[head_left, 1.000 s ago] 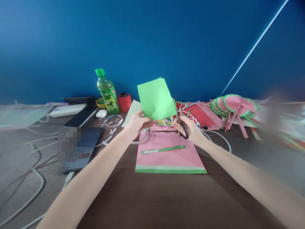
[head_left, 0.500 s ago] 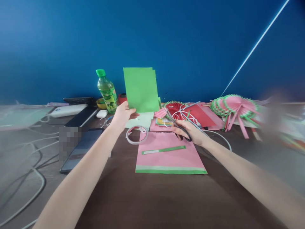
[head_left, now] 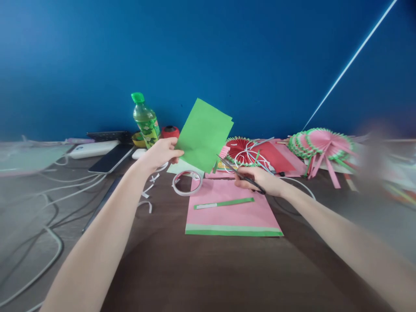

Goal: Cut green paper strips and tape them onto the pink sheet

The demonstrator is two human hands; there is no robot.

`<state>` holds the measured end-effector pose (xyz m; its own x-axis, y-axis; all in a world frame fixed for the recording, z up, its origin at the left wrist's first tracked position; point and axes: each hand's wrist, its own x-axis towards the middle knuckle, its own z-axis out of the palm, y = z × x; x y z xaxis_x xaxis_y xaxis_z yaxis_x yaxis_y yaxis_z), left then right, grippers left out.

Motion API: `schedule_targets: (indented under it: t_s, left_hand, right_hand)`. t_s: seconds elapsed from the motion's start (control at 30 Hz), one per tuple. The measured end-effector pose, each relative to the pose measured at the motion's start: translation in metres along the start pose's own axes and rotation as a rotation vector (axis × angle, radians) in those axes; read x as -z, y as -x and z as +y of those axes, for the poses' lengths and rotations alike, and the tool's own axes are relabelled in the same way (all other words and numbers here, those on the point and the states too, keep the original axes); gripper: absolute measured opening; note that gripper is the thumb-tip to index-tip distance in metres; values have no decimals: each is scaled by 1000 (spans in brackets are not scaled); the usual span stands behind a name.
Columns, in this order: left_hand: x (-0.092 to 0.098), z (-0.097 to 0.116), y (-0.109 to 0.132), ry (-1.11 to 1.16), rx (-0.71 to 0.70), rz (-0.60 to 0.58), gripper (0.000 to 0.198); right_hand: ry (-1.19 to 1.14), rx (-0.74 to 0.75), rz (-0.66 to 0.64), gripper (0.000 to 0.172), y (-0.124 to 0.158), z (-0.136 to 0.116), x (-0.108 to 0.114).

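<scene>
A pink sheet [head_left: 234, 219] lies on the counter [head_left: 201, 273], nearer than both hands. The right hand [head_left: 255, 180] is curled around scissors [head_left: 232, 167], blades angled up-left. The left hand [head_left: 162, 154] firmly pinches the green paper [head_left: 205, 133], which rises beyond and right of that hand.

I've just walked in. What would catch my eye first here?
Probably the bright green paper held up in the left hand before the blue wall, with dark scissors in the right hand beside it. Next, perhaps, the pleated pink-and-green paper shapes on the right, and the green-capped bottle beyond the left hand.
</scene>
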<state>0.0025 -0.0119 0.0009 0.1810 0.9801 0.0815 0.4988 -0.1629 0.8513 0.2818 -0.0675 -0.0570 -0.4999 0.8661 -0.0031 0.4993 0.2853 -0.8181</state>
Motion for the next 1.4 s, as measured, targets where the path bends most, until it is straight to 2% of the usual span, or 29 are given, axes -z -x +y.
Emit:
schedule_targets:
  t_s: [0.1,0.37,0.97,1.4]
  left_hand:
    - [-1,2,2,-48,-20,-66,7]
    - [-3,-3,-1,-2,-63,-170,14]
    - [-5,-6,-2,-24,-85,-167,17]
    - [-4,-6,-3,-72,-87,-243,28]
  right_hand:
    - [28,11,-41,32,1,-2,-1]
    - [-11,18,-116,33,2,-5,-3]
    - [-48,11,-138,31,2,-6,-5]
    - [-114,-27,-163,34,2,-6,-6]
